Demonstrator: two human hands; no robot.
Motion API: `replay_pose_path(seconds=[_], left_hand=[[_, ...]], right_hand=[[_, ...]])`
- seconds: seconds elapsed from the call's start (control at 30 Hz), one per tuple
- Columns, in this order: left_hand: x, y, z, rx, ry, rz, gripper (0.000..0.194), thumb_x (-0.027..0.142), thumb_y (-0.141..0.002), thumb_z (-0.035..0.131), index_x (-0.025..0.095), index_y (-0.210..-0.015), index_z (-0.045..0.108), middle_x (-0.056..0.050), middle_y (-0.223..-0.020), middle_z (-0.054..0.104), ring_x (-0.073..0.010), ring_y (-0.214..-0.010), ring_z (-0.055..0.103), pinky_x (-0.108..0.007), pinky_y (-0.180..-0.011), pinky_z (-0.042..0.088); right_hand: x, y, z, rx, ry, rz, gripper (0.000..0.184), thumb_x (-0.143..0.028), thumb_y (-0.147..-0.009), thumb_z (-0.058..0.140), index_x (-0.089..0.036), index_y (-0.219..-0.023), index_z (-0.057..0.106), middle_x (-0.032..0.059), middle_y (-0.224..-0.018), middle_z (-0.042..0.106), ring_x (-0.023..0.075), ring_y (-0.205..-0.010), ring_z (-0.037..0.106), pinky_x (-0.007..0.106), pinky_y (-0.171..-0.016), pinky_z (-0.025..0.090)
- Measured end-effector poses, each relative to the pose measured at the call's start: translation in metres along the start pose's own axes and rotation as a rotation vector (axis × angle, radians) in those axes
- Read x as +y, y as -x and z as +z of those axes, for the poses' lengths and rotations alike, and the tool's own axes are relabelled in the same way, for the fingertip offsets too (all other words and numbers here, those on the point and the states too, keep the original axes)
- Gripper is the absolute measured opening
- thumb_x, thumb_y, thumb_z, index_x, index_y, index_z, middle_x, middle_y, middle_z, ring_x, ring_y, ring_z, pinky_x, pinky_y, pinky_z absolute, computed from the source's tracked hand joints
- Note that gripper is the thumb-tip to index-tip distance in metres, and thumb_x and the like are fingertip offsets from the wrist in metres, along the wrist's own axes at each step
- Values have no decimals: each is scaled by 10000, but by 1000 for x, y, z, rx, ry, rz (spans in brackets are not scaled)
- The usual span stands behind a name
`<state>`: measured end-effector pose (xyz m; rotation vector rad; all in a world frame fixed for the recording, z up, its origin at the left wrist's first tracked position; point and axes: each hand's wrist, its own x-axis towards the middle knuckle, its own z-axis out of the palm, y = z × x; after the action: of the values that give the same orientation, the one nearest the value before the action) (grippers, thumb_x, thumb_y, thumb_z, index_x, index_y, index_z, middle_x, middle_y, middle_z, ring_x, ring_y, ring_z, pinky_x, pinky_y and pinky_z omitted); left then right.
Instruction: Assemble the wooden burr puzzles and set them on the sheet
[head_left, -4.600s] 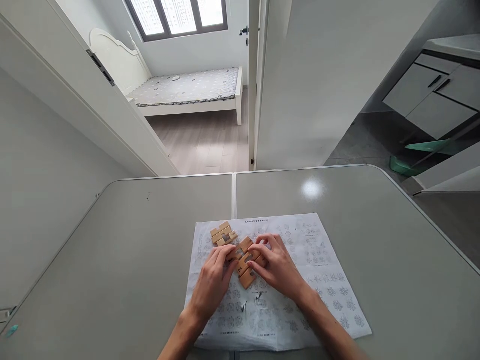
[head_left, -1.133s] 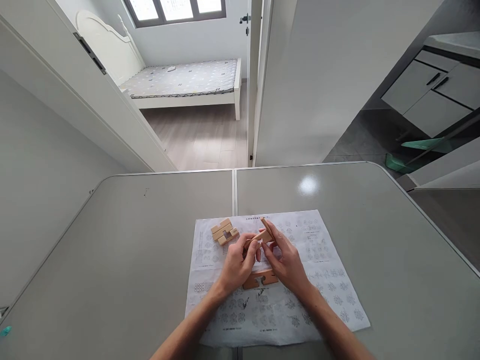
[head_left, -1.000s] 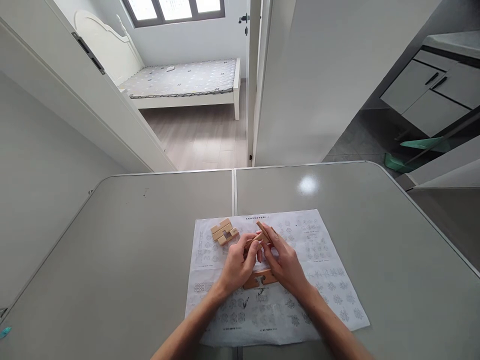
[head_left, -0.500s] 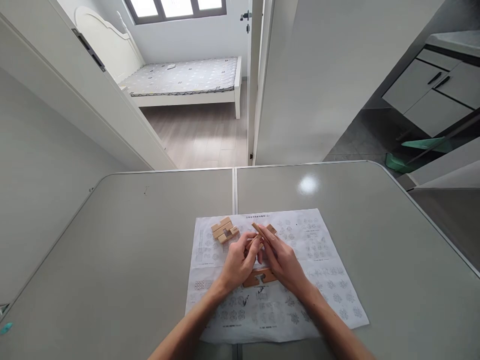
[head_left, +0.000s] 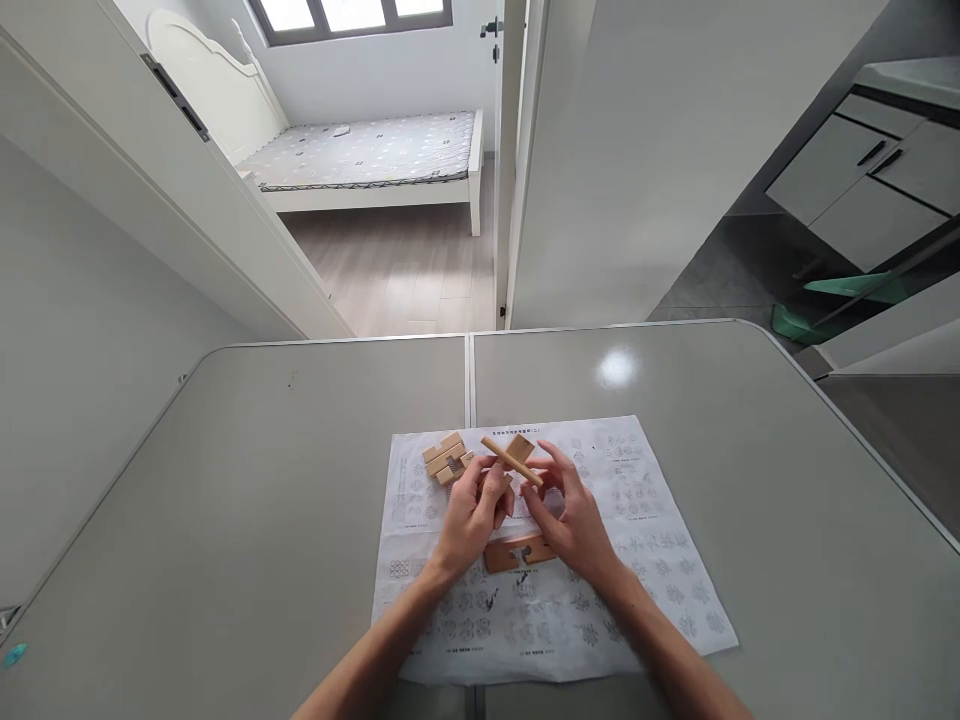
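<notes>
My left hand (head_left: pixel 474 508) is closed around light wooden puzzle pieces, partly hidden by its fingers. A long thin wooden strip (head_left: pixel 510 460) slants above it, one end up and to the left. Its lower right end lies between the thumb and fingers of my right hand (head_left: pixel 568 508), whose index finger is lifted. Behind the strip shows a broader wooden block (head_left: pixel 520 447). Just below both hands, a reddish-brown notched wooden piece (head_left: pixel 501 556) rests on the printed paper sheet (head_left: pixel 645 600). Left of the hands sits a cluster of interlocked wooden pieces (head_left: pixel 444 456).
The sheet, covered with small diagrams, lies on a grey table (head_left: pixel 262 520) with a seam down its middle. Past the table's far edge is a doorway to a bed (head_left: pixel 375 150). A green dustpan (head_left: pixel 795 322) stands on the floor at right.
My right hand has opened somewhat and drawn slightly right. The wooden strip has shifted left and now lies crosswise above the hands, with more of the block exposed.
</notes>
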<state>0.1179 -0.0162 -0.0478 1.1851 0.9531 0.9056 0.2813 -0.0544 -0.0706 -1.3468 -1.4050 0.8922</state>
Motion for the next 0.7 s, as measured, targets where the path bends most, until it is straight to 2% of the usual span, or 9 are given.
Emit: replay_pose_path(seconds=[0.07,0.1,0.17,0.27,0.37,0.5,0.6,0.7], left_hand=[[0,-1,-2,18,71,5,372,556,-1046,489,188,-1003,526,70,-583,488,-71,-444,360,-219,-451,290],[0,-2,-3,28,103,10,366,553,-1043,497,193,-985,517,74,-578,476,-71,-444,355,-217,-449,290],[0,-2,-5,49,150,19,354,542,-1043,508,199,-955,505,78,-572,458,-71,-446,350,-210,-449,294],[1,-2,-4,74,174,24,351,536,-1040,519,202,-932,499,82,-558,457,-70,-438,351,-203,-442,289],[3,-2,-3,77,174,16,347,532,-1040,524,202,-938,499,82,-546,474,-70,-426,355,-202,-436,284],[3,-2,-2,61,186,18,336,523,-1053,502,203,-952,490,83,-551,484,-69,-425,362,-199,-432,278],[3,-3,-3,62,192,28,329,511,-1058,500,203,-944,483,86,-559,478,-65,-425,364,-197,-432,277],[1,-4,-4,62,197,31,321,503,-1062,496,200,-956,490,82,-575,488,-62,-424,370,-197,-433,285]], right_hand=[[-2,-2,-2,-25,24,-17,219,-371,-1005,645,-261,-1194,635,55,-984,722,206,-771,663,340,-720,556],[-3,-3,-3,-77,43,-54,123,-366,-989,672,-252,-1031,650,40,-901,701,202,-751,636,337,-709,540],[-5,-4,-4,-218,90,-177,189,-358,-931,751,-242,-855,622,30,-824,672,215,-786,614,356,-747,528],[-6,-4,-2,-368,199,-347,278,-365,-795,882,-239,-884,652,43,-903,696,257,-910,611,428,-874,512],[-5,-2,-1,-444,295,-385,384,-398,-715,938,-248,-963,686,56,-1000,693,278,-973,595,459,-922,487],[-3,-2,-1,-448,312,-377,356,-357,-728,925,-242,-962,682,49,-990,685,266,-958,585,444,-922,474],[-2,-2,1,-429,314,-380,292,-308,-747,910,-231,-880,662,32,-919,671,241,-905,569,417,-904,466],[-2,-2,2,-413,313,-402,233,-308,-834,853,-225,-802,638,24,-852,646,220,-853,543,392,-866,453]])
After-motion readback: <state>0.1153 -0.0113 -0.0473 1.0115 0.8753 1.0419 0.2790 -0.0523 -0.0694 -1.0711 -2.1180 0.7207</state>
